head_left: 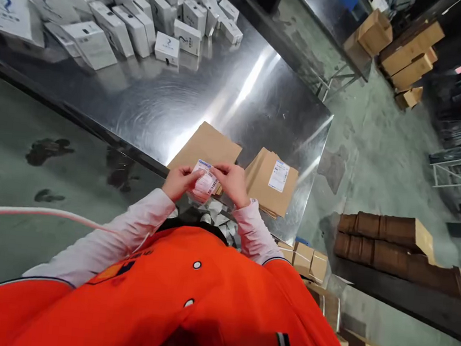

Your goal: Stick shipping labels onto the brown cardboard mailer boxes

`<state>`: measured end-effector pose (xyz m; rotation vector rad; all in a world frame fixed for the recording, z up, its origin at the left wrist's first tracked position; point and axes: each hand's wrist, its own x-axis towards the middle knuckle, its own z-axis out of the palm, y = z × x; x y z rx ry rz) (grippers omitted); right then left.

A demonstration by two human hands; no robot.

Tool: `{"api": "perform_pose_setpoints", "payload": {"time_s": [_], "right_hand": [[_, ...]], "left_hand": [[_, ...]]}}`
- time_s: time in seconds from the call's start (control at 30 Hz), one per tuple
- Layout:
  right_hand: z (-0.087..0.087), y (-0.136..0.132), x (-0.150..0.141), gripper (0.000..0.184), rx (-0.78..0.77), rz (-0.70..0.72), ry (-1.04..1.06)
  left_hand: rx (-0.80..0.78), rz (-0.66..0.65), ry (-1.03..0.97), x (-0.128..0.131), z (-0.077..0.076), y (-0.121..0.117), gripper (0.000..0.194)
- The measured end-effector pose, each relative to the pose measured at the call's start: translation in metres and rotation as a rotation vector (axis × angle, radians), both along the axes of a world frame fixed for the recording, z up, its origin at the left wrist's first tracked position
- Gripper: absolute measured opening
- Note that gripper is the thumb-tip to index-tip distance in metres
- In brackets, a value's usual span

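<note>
Comprises 1 printed label sheet, pinched in left hand and right hand with thumbs and fingers closed, over the near edge of 1 metal table. Includes 2 cardboard stacks alongside.

At the centre of the frame are one left hand and one right hand, with one wad of labels, its sheets too overlapped to count. Two cardboard stacks, a left stack and a right stack, lie on one tabletop; one sticker tops the latter. Upper left, well over a dozen white boxes crowd past exact counting. One cord enters at left.
</note>
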<state>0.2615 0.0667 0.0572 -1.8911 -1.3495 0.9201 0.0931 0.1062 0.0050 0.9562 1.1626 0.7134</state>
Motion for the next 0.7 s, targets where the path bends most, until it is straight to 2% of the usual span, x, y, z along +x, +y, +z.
{"api": "perform_pose_setpoints", "payload": {"time_s": [0.1, 0.17, 0.23, 0.3, 0.4, 0.47, 0.63, 0.7], "right_hand": [[-0.007, 0.006, -0.006, 0.015, -0.008, -0.059, -0.042], [-0.017, 0.02, -0.003, 0.014, -0.01, -0.087, -0.059], [-0.028, 0.043, 0.007, 0.015, -0.009, -0.128, -0.112], [-0.039, 0.071, 0.021, 0.017, -0.026, -0.196, -0.198], [-0.053, 0.109, 0.041, 0.02, -0.104, -0.287, -0.293], [-0.061, 0.126, 0.049, 0.021, -0.16, -0.313, -0.319], [-0.076, 0.139, 0.055, 0.024, -0.231, -0.302, -0.389], [-0.08, 0.138, 0.054, 0.033, -0.228, -0.32, -0.436]], "left_hand": [[0.047, 0.072, 0.066, 0.001, -0.01, 0.002, 0.057], [-0.046, -0.021, 0.002, -0.001, -0.016, 0.008, 0.052], [-0.198, -0.186, -0.082, -0.006, -0.022, 0.014, 0.059], [-0.309, -0.294, -0.132, -0.012, -0.028, 0.017, 0.066], [-0.368, -0.316, -0.163, -0.021, -0.037, 0.017, 0.071], [-0.401, -0.313, -0.169, -0.024, -0.042, 0.017, 0.073], [-0.446, -0.31, -0.137, -0.025, -0.049, 0.019, 0.073], [-0.413, -0.343, -0.086, -0.03, -0.048, 0.012, 0.071]]}}
